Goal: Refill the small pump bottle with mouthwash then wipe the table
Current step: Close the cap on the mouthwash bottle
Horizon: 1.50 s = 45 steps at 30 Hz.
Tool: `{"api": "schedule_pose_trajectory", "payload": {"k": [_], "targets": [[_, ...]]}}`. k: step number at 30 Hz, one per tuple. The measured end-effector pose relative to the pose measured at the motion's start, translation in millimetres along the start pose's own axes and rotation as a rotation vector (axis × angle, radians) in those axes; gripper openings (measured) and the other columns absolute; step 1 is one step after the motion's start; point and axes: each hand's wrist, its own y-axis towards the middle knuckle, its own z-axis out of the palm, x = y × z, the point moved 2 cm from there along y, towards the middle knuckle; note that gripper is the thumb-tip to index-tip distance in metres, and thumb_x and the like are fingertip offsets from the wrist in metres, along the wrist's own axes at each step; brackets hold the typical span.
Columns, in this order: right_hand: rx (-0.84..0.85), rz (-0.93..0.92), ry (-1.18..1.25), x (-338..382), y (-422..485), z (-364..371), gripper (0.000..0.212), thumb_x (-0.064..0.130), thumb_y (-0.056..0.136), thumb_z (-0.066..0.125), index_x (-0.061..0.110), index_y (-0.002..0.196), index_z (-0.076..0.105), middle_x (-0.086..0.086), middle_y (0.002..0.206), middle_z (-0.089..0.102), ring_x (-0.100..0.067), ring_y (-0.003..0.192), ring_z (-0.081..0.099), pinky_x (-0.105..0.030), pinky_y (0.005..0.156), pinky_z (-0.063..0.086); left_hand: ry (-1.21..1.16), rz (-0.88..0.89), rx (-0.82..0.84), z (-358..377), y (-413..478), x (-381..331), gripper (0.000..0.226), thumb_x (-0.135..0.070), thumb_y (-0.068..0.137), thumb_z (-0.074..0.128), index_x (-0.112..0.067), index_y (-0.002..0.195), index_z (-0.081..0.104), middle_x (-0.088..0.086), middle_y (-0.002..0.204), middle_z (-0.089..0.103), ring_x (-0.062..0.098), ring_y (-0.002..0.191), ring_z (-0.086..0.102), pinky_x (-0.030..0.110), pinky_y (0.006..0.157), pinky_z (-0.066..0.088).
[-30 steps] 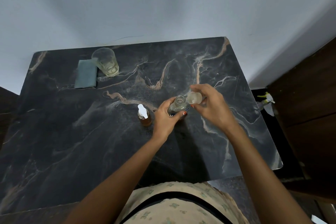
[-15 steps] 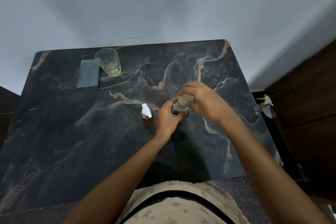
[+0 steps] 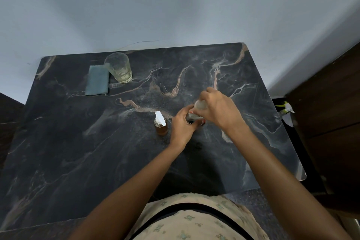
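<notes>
Mouthwash bottle (image 3: 191, 117) in left hand (image 3: 182, 125), right hand (image 3: 218, 109) now clamped over its cap (image 3: 200, 105).

Both hands crowd the middle of the table (image 3: 78, 161): the left hand (image 3: 181, 125) and right hand (image 3: 218, 108) close together around a clear bottle (image 3: 191, 117), so no way through between them. Just left of the left hand stands the pump bottle (image 3: 161, 123), upright and barely clear of the knuckles, a tight squeeze there. Far left corner is taken by the glass (image 3: 118, 68), with the cloth (image 3: 97, 80) flat beside it, touching or nearly so. Wide open marble runs along the near left, and the far right corner lies bare too. Off the right edge, a spray bottle (image 3: 286, 111) sits low against the dark cabinet (image 3: 331, 103).
</notes>
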Motion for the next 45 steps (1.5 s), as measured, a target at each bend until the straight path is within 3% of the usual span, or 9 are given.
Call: {"api": "schedule_pose_trajectory", "payload": {"k": [2, 4, 7, 10, 16, 25, 33, 40, 45], "targets": [[-0.021, 0.068, 0.024, -3.1, 0.5, 3.3, 0.044, 0.043, 0.08, 0.064, 0.001, 0.09, 0.056, -0.011, 0.095, 0.056, -0.028, 0.084, 0.057, -0.037, 0.067, 0.043, -0.001, 0.004, -0.007, 0.2, -0.3, 0.2, 0.04, -0.01, 0.067, 0.078, -0.018, 0.102, 0.062, -0.004, 0.094, 0.065, 0.0, 0.082, 0.06, 0.004, 0.069, 0.045], [0.004, 0.068, 0.133, -7.8, -0.1, 2.7, 0.045, 0.041, 0.084, 0.06, 0.0, 0.102, 0.058, -0.011, 0.107, 0.054, -0.027, 0.092, 0.057, -0.038, 0.076, 0.048, 0.021, 0.003, -0.005, 0.5, 0.2, 0.6, 0.039, -0.012, 0.068, 0.078, -0.018, 0.103, 0.062, -0.002, 0.095, 0.065, 0.002, 0.084, 0.06, 0.004, 0.07, 0.045], [0.145, -0.126, 0.287, -11.3, -1.3, -4.0, 0.036, 0.012, 0.088, 0.057, 0.007, 0.124, 0.053, -0.01, 0.126, 0.048, -0.022, 0.11, 0.053, -0.028, 0.092, 0.045, 0.017, -0.004, 0.006, 0.1, 1.9, 0.7, 0.042, -0.012, 0.067, 0.079, -0.012, 0.106, 0.061, 0.002, 0.095, 0.066, 0.007, 0.084, 0.061, 0.007, 0.072, 0.046], [0.204, -0.24, 0.291, -11.8, -2.6, -4.7, 0.037, -0.008, 0.083, 0.054, 0.008, 0.115, 0.061, -0.012, 0.117, 0.055, -0.021, 0.105, 0.056, -0.026, 0.088, 0.046, 0.026, -0.017, 0.023, -1.4, 3.2, -0.6, 0.042, -0.013, 0.066, 0.08, -0.01, 0.104, 0.062, 0.004, 0.094, 0.067, 0.002, 0.081, 0.06, 0.006, 0.07, 0.046], [0.033, -0.056, 0.23, -6.7, -0.4, 4.0, 0.033, 0.004, 0.081, 0.062, 0.01, 0.113, 0.062, -0.015, 0.105, 0.054, -0.029, 0.095, 0.057, -0.041, 0.082, 0.05, 0.005, -0.036, 0.066, -4.1, 4.8, -3.3, 0.044, -0.007, 0.068, 0.076, -0.011, 0.109, 0.06, -0.001, 0.096, 0.063, -0.001, 0.081, 0.058, 0.004, 0.069, 0.045], [0.068, -0.179, 0.205, -8.1, -2.7, 1.7, 0.031, 0.001, 0.082, 0.06, 0.008, 0.112, 0.062, -0.009, 0.113, 0.056, -0.027, 0.1, 0.055, -0.04, 0.085, 0.049, 0.016, -0.043, 0.083, -5.9, 5.9, -1.7, 0.042, -0.01, 0.067, 0.078, -0.015, 0.106, 0.061, -0.006, 0.089, 0.065, -0.004, 0.078, 0.06, 0.006, 0.068, 0.046], [-0.094, -0.041, 0.308, -2.3, -8.0, 15.3, 0.029, -0.004, 0.079, 0.061, 0.004, 0.106, 0.064, -0.018, 0.104, 0.056, -0.033, 0.096, 0.053, -0.04, 0.084, 0.048, 0.033, -0.019, 0.033, -4.3, 3.6, -3.2, 0.044, -0.008, 0.067, 0.077, -0.014, 0.108, 0.062, -0.001, 0.094, 0.065, 0.008, 0.085, 0.061, 0.01, 0.072, 0.048], [-0.05, -0.045, 0.384, -5.2, -12.0, 17.4, 0.037, -0.004, 0.077, 0.064, 0.007, 0.112, 0.06, -0.011, 0.111, 0.056, -0.028, 0.102, 0.055, -0.041, 0.086, 0.05, 0.09, -0.041, 0.056, -5.3, 3.3, -12.0, 0.045, -0.005, 0.067, 0.076, -0.012, 0.108, 0.06, 0.005, 0.103, 0.064, 0.007, 0.086, 0.058, 0.006, 0.069, 0.044], [-0.037, -0.059, 0.406, -5.6, -11.4, 13.8, 0.033, -0.003, 0.08, 0.06, 0.011, 0.11, 0.059, -0.007, 0.111, 0.056, -0.022, 0.098, 0.058, -0.042, 0.079, 0.053, 0.116, -0.002, 0.083, -12.4, 2.8, -26.7, 0.053, -0.006, 0.067, 0.076, -0.009, 0.115, 0.055, 0.006, 0.113, 0.06, 0.012, 0.098, 0.055, 0.017, 0.08, 0.042]]}}
